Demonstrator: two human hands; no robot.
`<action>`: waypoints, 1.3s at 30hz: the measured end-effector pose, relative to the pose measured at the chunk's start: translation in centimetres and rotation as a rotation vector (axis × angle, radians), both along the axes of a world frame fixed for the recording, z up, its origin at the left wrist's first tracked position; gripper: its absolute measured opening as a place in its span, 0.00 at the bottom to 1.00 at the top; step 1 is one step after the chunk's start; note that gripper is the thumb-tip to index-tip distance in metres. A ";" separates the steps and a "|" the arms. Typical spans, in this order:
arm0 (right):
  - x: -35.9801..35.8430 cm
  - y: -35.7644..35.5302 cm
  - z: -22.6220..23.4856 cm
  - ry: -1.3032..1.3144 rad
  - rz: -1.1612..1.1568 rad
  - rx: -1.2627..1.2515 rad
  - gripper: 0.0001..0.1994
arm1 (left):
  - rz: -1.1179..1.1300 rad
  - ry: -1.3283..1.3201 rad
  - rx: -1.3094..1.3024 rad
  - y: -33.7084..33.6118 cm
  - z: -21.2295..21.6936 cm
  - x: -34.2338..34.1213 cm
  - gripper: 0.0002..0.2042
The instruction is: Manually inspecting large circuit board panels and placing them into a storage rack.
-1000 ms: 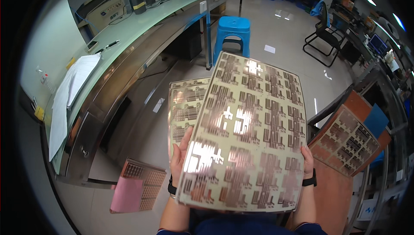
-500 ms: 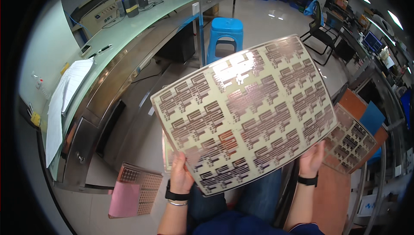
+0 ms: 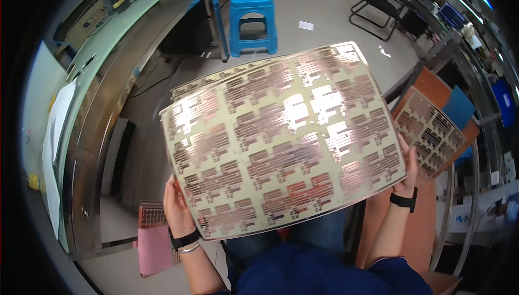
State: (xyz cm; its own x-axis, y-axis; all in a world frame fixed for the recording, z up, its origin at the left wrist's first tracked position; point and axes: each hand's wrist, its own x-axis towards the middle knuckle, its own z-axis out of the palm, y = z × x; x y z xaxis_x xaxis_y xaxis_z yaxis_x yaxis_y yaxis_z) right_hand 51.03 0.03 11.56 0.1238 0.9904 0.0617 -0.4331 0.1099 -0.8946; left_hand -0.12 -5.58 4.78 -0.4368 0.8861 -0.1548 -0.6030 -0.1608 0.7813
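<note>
Between my hands lies a large printed circuit board panel (image 3: 251, 157), pale cream with rows of shiny copper-coloured trace patterns. It is tilted, and bright reflections cover parts of its upper face. My left hand (image 3: 177, 208) is closed on its near left edge, fingers partly behind the panel. At the right edge, near the lower corner, my right hand (image 3: 406, 173) grips it too, the fingers partly hidden. Past the panel's far left edge shows a strip of a similar board (image 3: 203, 85); what supports that one is hidden.
A blue plastic stool (image 3: 252, 11) stands beyond the panel. Left is a glass-topped workbench (image 3: 102, 51) with papers (image 3: 59, 122). Low at left lies a pink sheet (image 3: 154, 252) on a perforated board. At right, a patterned panel (image 3: 430, 130) rests against brown and blue sheets. A black chair (image 3: 378, 3) stands farther back.
The panel has shifted left in the picture and turned flatter, with my hands farther apart. Reflections have spread over it. A strip of the similar board now shows past its far edge.
</note>
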 end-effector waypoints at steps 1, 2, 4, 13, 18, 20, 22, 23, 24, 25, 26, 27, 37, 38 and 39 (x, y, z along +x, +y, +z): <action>-0.7 0.2 0.5 -0.101 -0.014 0.014 0.30 | -0.009 0.015 0.000 0.0 0.2 0.0 0.18; -0.6 0.3 0.3 -0.135 -0.018 -0.002 0.30 | -0.037 0.021 0.007 0.1 0.5 0.1 0.18; -0.6 0.3 0.5 -0.169 -0.007 -0.012 0.29 | -0.048 0.028 -0.027 0.1 0.5 -0.3 0.18; 0.2 1.3 0.4 -0.264 0.012 0.019 0.27 | -0.048 0.130 0.008 0.3 2.8 0.0 0.19; -0.7 1.8 3.0 -0.352 -0.072 0.074 0.18 | 0.066 0.083 0.161 -0.3 5.0 -1.2 0.16; 0.9 2.1 3.2 -0.320 -0.010 0.107 0.14 | 0.088 0.068 0.286 -0.7 6.2 -1.5 0.16; 1.1 2.9 2.7 -0.189 -0.043 0.118 0.07 | 0.121 0.141 0.349 -0.9 6.3 -1.7 0.15; 1.4 3.6 1.9 -0.127 -0.121 0.119 0.06 | 0.131 0.198 0.407 -0.8 6.2 -1.8 0.14; 4.3 5.0 -0.1 -0.131 -0.122 0.131 0.06 | 0.154 0.209 0.387 -0.3 5.4 -2.1 0.13; 8.4 7.3 -2.7 -0.151 0.120 0.318 0.06 | 0.153 0.203 0.399 0.7 4.5 -3.5 0.13; 10.3 8.8 -4.1 -0.158 0.373 0.501 0.06 | -0.168 -0.049 0.380 1.6 4.1 -5.9 0.12; 7.0 8.8 -3.7 -0.133 0.395 0.506 0.06 | -0.469 -0.288 0.339 1.6 4.2 -7.7 0.11; -5.1 3.2 -3.3 0.563 0.161 0.123 0.20 | 0.113 -0.189 0.203 0.6 5.0 -0.7 0.11; -5.5 3.1 -3.1 0.577 0.191 0.105 0.20 | 0.071 -0.397 0.144 0.9 3.1 -2.3 0.14; -4.4 2.4 -1.7 0.386 0.199 0.095 0.21 | 0.062 -0.414 0.141 2.0 3.3 -1.5 0.14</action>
State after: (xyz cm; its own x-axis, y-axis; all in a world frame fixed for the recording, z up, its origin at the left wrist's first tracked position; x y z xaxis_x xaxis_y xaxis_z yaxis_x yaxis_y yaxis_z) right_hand 46.68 2.41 9.82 -0.0370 0.9894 0.1403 -0.7546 0.0644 -0.6530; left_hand -1.64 -3.62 8.07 -0.4160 0.8854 -0.2075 -0.8466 -0.2938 0.4439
